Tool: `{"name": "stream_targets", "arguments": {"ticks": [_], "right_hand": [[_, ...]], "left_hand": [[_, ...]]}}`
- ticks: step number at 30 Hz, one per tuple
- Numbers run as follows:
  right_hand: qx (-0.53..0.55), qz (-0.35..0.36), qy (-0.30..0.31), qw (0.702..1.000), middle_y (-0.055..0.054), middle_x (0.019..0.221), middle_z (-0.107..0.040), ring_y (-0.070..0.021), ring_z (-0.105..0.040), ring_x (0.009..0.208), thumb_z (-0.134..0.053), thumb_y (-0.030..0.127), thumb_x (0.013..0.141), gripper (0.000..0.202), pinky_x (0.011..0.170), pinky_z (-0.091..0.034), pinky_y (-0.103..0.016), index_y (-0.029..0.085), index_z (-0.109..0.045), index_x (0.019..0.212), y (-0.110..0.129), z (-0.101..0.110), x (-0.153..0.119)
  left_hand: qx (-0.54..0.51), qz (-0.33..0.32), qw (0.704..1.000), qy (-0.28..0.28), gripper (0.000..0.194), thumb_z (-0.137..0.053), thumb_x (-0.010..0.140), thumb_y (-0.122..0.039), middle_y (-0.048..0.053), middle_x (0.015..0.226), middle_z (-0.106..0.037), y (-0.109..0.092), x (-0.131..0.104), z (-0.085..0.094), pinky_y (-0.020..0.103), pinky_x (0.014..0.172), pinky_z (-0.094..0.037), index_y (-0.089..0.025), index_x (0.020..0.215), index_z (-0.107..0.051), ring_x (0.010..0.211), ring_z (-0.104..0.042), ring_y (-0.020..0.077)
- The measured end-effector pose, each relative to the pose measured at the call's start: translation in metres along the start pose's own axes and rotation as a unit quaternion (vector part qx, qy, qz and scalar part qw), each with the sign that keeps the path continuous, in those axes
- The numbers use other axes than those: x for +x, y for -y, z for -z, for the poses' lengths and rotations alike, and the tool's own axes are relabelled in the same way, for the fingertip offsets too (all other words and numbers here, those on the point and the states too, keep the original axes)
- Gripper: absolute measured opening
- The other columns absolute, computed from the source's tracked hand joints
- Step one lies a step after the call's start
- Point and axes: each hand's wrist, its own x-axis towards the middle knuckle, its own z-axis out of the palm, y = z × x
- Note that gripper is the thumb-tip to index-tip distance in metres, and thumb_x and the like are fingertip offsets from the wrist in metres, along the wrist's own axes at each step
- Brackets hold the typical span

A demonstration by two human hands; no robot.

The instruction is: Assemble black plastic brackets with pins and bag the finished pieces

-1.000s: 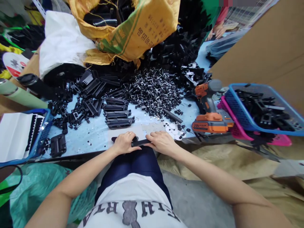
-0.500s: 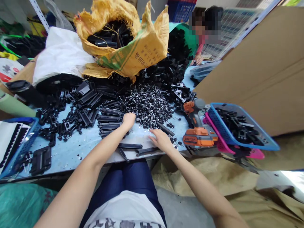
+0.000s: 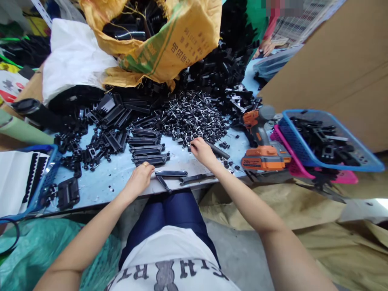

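Note:
My left hand (image 3: 140, 178), a ring on one finger, is closed at the left end of a narrow black plastic bar (image 3: 172, 173) near the table's front edge. A second black piece (image 3: 163, 184) slants from under that bar. My right hand (image 3: 202, 152) has its fingers pinched together at the near edge of a heap of small black-headed screws (image 3: 197, 117). What lies between those fingertips is too small to make out. Beside this hand lies a dark rod (image 3: 220, 151). Several black assembled bars (image 3: 148, 150) lie in a stacked row behind my left hand.
An orange cordless drill (image 3: 262, 155) stands to the right, beside a blue basket (image 3: 368, 163) of black parts on a pink one (image 3: 348, 177). A yellow woven sack (image 3: 182, 44) stands at the back. Another person's hands (image 3: 266, 46) show at the far right. Cardboard (image 3: 327, 76) walls the right side.
My left hand has come back from the stacked bars to the bar at the front edge. My right hand has moved forward to the screw heap, its fingers now drawn together. The view has tilted down.

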Motion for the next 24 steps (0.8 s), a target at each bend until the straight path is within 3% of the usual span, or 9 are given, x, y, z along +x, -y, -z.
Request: {"name": "stream_targets", "arguments": {"ticks": [2, 6, 11, 14, 19, 21, 24], "right_hand": [[0.076, 0.017, 0.000, 0.997, -0.009, 0.092, -0.064, -0.0169, -0.059, 0.083, -0.051, 0.021, 0.084, 0.017, 0.076, -0.045, -0.027, 0.014, -0.063, 0.094, 0.001, 0.011, -0.018], [0.161, 0.036, 0.093, 0.982, -0.004, 0.079, -0.066, -0.0137, -0.060, 0.070, -0.054, 0.026, 0.083, 0.016, 0.066, -0.046, -0.024, 0.016, -0.065, 0.088, 0.012, 0.023, -0.044], [0.069, 0.077, 0.137, 0.985, -0.006, 0.081, -0.067, -0.0138, -0.061, 0.075, -0.054, 0.018, 0.083, 0.011, 0.071, -0.044, -0.024, 0.015, -0.065, 0.086, 0.030, 0.022, -0.053], [-0.006, 0.134, 0.156, 0.979, -0.007, 0.084, -0.066, -0.0146, -0.061, 0.079, -0.053, 0.014, 0.084, 0.011, 0.072, -0.043, -0.023, 0.014, -0.063, 0.085, 0.042, 0.024, -0.057], [-0.079, 0.141, 0.141, 0.977, -0.006, 0.085, -0.066, -0.0143, -0.060, 0.078, -0.051, 0.013, 0.085, 0.011, 0.067, -0.042, -0.022, 0.014, -0.061, 0.087, 0.047, 0.025, -0.062], [-0.059, 0.149, 0.138, 0.977, -0.005, 0.087, -0.067, -0.0132, -0.060, 0.079, -0.051, 0.017, 0.087, 0.011, 0.068, -0.042, -0.021, 0.016, -0.062, 0.087, 0.042, 0.021, -0.066], [-0.033, 0.154, 0.116, 0.981, -0.004, 0.092, -0.068, -0.0126, -0.060, 0.083, -0.051, 0.021, 0.088, 0.013, 0.071, -0.042, -0.020, 0.017, -0.064, 0.091, 0.031, 0.006, -0.075]], "left_hand": [[0.042, 0.010, 0.999, 0.032, 0.023, -0.038, 0.089, -0.013, 0.007, 0.087, -0.056, -0.006, -0.002, 0.001, 0.029, 0.072, -0.046, -0.015, 0.092, -0.061, 0.079, -0.056, 0.0180], [0.109, 0.002, 0.991, 0.072, 0.031, -0.035, 0.083, 0.000, 0.009, 0.093, -0.056, -0.023, 0.007, 0.007, 0.030, 0.080, -0.045, -0.014, 0.092, -0.060, 0.087, -0.054, 0.0195], [0.122, -0.011, 0.990, 0.067, 0.035, -0.033, 0.080, 0.003, 0.011, 0.098, -0.057, -0.033, 0.014, 0.008, 0.032, 0.085, -0.045, -0.013, 0.091, -0.061, 0.092, -0.054, 0.0204], [0.119, -0.036, 0.992, -0.007, 0.033, -0.036, 0.080, 0.002, 0.011, 0.098, -0.060, -0.028, 0.008, -0.009, 0.034, 0.085, -0.047, -0.011, 0.096, -0.062, 0.092, -0.056, 0.0212], [0.042, -0.098, 0.967, -0.232, 0.024, -0.044, 0.089, -0.018, 0.010, 0.094, -0.066, -0.003, -0.001, -0.053, 0.034, 0.082, -0.050, -0.013, 0.104, -0.062, 0.086, -0.063, 0.0204], [0.018, -0.124, 0.952, -0.279, 0.025, -0.047, 0.089, -0.019, 0.010, 0.097, -0.067, 0.002, -0.004, -0.064, 0.033, 0.083, -0.050, -0.014, 0.109, -0.061, 0.087, -0.064, 0.0198], [0.007, -0.137, 0.943, -0.303, 0.033, -0.049, 0.087, -0.018, 0.009, 0.104, -0.067, 0.003, -0.010, -0.072, 0.035, 0.086, -0.050, -0.017, 0.120, -0.055, 0.091, -0.065, 0.0209]]}}
